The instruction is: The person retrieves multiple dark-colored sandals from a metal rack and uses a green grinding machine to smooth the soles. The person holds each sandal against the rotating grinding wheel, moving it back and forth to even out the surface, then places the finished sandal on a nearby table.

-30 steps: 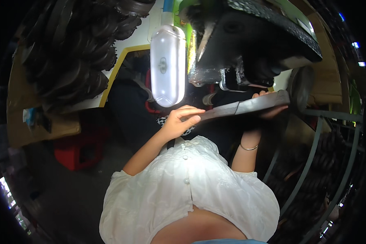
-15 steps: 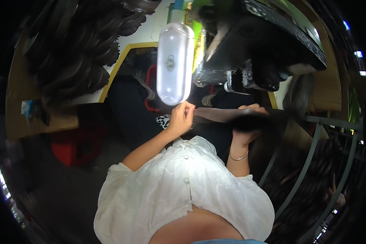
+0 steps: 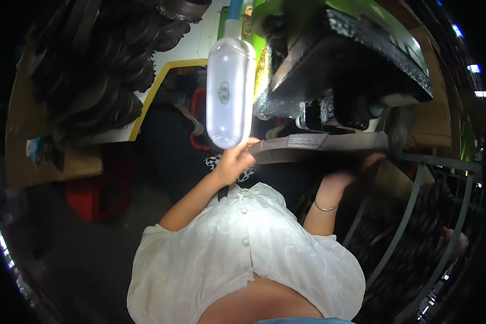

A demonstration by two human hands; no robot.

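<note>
A dark grey-brown shoe sole [image 3: 329, 143] is held crosswise in front of my lap, its ribbed side edge facing up. My left hand [image 3: 236, 162] pinches its left end between thumb and fingers, just below the lit lamp. At the sole's right part, my right hand [image 3: 344, 177], with a bangle on the wrist, grips it from the near side. That hand is blurred, and the sole's dark underside hides part of its fingers. Just beyond the sole stands a machine [image 3: 356, 70] with a dark, dust-speckled head and green body.
An oblong white lamp [image 3: 229, 92] hangs in front of the left hand. Dark soles [image 3: 92, 81] are heaped on the white table [image 3: 191, 40] at far left. Right of me stands a grey metal rack [image 3: 410, 216] with more soles. A red stool [image 3: 100, 191] is on the left.
The sole has turned so its ribbed side edge shows. My right hand has shifted right, its fingers no longer over the sole's far edge. My left hand stays at the left end.
</note>
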